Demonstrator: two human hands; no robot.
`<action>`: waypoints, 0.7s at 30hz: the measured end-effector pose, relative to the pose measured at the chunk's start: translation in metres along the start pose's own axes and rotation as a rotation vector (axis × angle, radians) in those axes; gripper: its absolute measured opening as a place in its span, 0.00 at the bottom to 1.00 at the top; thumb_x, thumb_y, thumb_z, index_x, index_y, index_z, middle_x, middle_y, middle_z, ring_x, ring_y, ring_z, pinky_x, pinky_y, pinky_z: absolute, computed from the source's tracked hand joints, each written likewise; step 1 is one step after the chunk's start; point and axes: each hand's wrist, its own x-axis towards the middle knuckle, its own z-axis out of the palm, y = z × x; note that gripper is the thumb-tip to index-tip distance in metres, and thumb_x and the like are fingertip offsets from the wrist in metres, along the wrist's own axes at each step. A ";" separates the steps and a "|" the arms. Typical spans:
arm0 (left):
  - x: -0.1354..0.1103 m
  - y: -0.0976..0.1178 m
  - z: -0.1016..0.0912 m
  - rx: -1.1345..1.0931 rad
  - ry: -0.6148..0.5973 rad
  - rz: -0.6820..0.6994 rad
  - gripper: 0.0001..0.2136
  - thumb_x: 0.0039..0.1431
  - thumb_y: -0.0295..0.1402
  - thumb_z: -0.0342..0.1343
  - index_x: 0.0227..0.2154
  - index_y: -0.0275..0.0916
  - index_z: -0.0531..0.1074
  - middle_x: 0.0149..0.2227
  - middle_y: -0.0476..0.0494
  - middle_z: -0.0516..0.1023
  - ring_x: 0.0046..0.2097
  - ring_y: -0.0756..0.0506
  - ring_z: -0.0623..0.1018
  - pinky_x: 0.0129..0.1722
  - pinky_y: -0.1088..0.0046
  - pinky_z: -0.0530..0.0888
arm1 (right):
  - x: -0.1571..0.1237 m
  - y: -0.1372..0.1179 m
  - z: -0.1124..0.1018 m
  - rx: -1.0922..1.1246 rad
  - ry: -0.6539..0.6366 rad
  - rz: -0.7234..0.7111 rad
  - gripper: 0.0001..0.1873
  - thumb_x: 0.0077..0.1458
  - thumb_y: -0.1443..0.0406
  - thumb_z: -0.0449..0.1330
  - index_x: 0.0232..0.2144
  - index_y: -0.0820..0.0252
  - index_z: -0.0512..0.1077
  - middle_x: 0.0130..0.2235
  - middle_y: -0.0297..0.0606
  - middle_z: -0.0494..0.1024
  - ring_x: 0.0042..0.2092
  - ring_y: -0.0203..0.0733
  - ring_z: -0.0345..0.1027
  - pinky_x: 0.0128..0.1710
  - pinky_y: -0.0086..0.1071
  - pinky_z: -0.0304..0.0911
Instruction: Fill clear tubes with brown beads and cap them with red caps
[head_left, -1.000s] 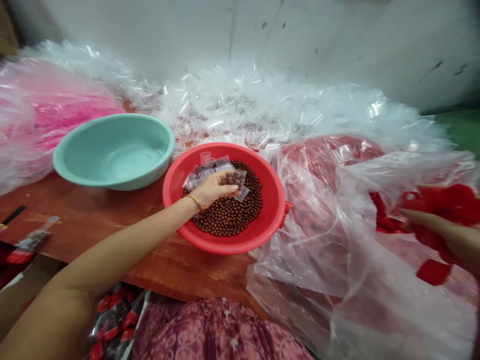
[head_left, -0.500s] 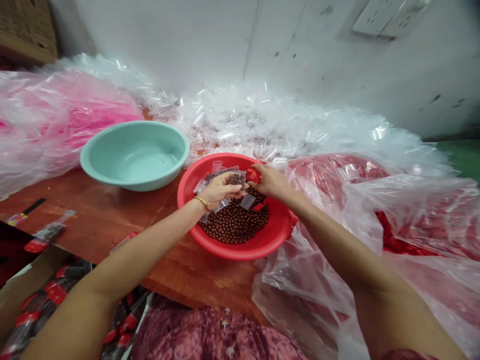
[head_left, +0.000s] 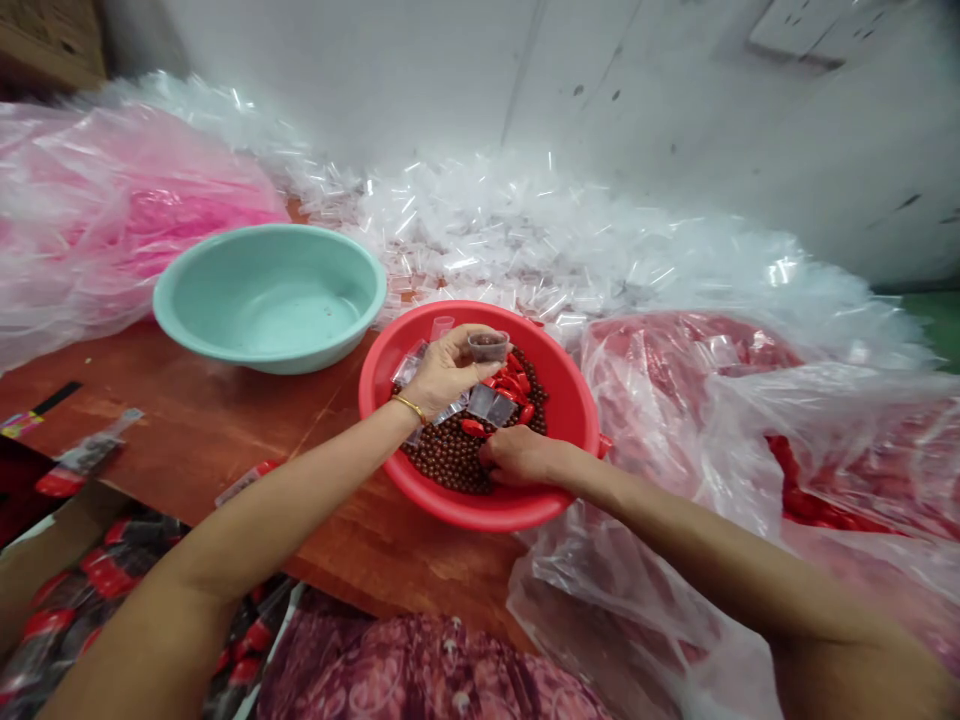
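Head view, only one: left hand (head_left: 442,372) held up over the far-left part of the round red plastic basin (head_left: 577,420), thumb + fingertips pinched round a small clear plastic tube (head_left: 488,346) w/ dark brown fill, open mouth up, long axis roughly upright; a few flat clear sachets (head_left: 491,405) hang below the same hand. Right hand (head_left: 521,458) lies low on the near side of the basin, fingers curled down onto the brown round beads (head_left: 450,455), touching them; can't tell if anything's pinched in it. The small red plastic caps (head_left: 514,385) lie in a loose cluster on the beads betw. the 2 hands, just beyond the right hand's knuckles, just below the tube — right hand nearer to them than the left. Counts: 2 basins, red one + an empty mint-green plastic basin (head_left: 225,340) to its left on the reddish wooden table (head_left: 225,440); 1 tube in hand; caps approx. 6–8, beads too many to count. Behind: heap of clear plastic tubes (head_left: 540,240); pink-filled clear bag (head_left: 90,220) far left, clear bag of red caps (head_left: 750,400) at right.
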 end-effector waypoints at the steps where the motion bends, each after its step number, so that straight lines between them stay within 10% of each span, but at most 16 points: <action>1: -0.001 0.001 0.000 0.004 -0.014 -0.009 0.14 0.45 0.25 0.61 0.38 0.36 0.70 0.39 0.45 0.78 0.44 0.47 0.77 0.52 0.63 0.70 | 0.000 0.001 -0.001 0.004 -0.004 -0.023 0.08 0.42 0.73 0.60 0.17 0.58 0.70 0.19 0.33 0.71 0.22 0.37 0.64 0.25 0.31 0.60; 8: 0.001 -0.004 -0.002 0.017 -0.028 -0.057 0.15 0.48 0.25 0.59 0.41 0.36 0.69 0.41 0.43 0.77 0.44 0.48 0.76 0.47 0.67 0.73 | -0.017 0.036 -0.033 0.258 0.150 0.150 0.09 0.52 0.66 0.56 0.31 0.59 0.76 0.28 0.36 0.79 0.28 0.37 0.69 0.30 0.30 0.63; 15: -0.003 -0.005 0.001 0.130 -0.137 -0.054 0.13 0.47 0.25 0.60 0.38 0.35 0.70 0.40 0.44 0.76 0.42 0.49 0.75 0.49 0.66 0.70 | -0.031 0.038 -0.066 0.597 0.843 0.226 0.13 0.50 0.57 0.58 0.31 0.59 0.76 0.28 0.35 0.78 0.27 0.35 0.68 0.28 0.30 0.63; 21: -0.004 -0.009 0.001 0.189 -0.191 -0.038 0.13 0.47 0.27 0.60 0.38 0.35 0.71 0.39 0.44 0.76 0.43 0.48 0.74 0.49 0.65 0.69 | -0.014 0.023 -0.068 0.450 0.836 0.050 0.14 0.55 0.58 0.55 0.31 0.58 0.77 0.31 0.36 0.78 0.33 0.38 0.71 0.34 0.32 0.66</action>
